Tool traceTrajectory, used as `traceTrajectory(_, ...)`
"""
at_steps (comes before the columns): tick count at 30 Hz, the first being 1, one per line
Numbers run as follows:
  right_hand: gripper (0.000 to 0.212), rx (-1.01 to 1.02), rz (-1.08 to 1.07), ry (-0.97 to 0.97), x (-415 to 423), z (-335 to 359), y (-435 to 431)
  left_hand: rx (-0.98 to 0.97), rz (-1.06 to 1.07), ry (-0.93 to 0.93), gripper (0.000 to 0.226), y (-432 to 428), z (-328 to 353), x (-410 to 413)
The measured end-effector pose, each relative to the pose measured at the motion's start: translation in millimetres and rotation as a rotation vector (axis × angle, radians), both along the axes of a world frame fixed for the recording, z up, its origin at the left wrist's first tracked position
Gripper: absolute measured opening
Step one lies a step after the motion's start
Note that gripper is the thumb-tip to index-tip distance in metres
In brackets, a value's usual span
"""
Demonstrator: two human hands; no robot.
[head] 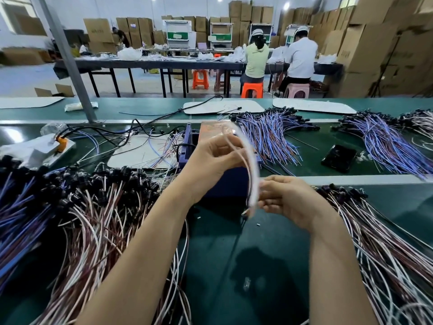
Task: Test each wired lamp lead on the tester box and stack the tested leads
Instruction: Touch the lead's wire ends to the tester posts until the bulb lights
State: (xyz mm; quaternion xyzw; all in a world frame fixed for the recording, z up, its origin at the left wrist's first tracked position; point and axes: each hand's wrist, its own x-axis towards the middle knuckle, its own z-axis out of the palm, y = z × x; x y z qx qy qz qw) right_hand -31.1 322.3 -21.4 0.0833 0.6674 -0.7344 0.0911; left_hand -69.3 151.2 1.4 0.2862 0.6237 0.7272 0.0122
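Frame centre: left hand point(210, 158) and right hand point(288, 200) each pinch one blurred lead point(251, 165) above the tester box point(225, 184). Probably best: keep wire ends apart, touch contacts squarely.

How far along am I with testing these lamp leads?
Done: unclear. A left heap and a right heap of white-and-brown wired leads with black sockets lie here; which is the tested stack isn't visible. In hand: the left hand and right hand hold one blurred white lead above the blue tester box. Left: probably plenty, judging by both heaps and the purple-blue wire bundles beyond.
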Motion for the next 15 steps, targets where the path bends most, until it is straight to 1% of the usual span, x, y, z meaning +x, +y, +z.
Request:
traceTrajectory(1, 0.003, -0.013, 0.06, 0.014, 2, 4, -2, 0.015, 0.002, -0.008, 0.006, 1, 1, 1)
traceTrajectory(3, 0.017, -0.02, 0.126, 0.058, 6, 12, -6, 0.008, 0.034, 0.0, 0.026, 2, 2, 2)
traceTrajectory(4, 0.027, -0.016, 0.136, 0.094, 7, 17, -7, -0.003, 0.059, 0.012, 0.032, 2, 3, 1)
traceTrajectory(6, 0.043, 0.033, 0.144, 0.172, 11, 26, -10, -0.014, 0.106, 0.032, 0.03, 2, 4, 2)
traceTrajectory(7, 0.046, 0.069, 0.134, 0.212, 13, 30, -13, -0.03, 0.123, 0.042, 0.024, 2, 4, 2)
traceTrajectory(9, 0.038, 0.147, 0.07, 0.33, 15, 36, -17, -0.085, 0.153, 0.058, 0.016, 3, 5, 4)
traceTrajectory(12, 0.024, 0.25, -0.087, 0.499, 16, 42, -22, -0.131, 0.145, 0.04, 0.014, 4, 7, 5)
traceTrajectory(13, 0.023, 0.287, -0.113, 0.531, 17, 44, -24, -0.142, 0.14, 0.029, 0.013, 4, 8, 6)
traceTrajectory(15, 0.026, 0.338, -0.076, 0.59, 22, 49, -27, -0.173, 0.114, 0.006, 0.006, 5, 8, 7)
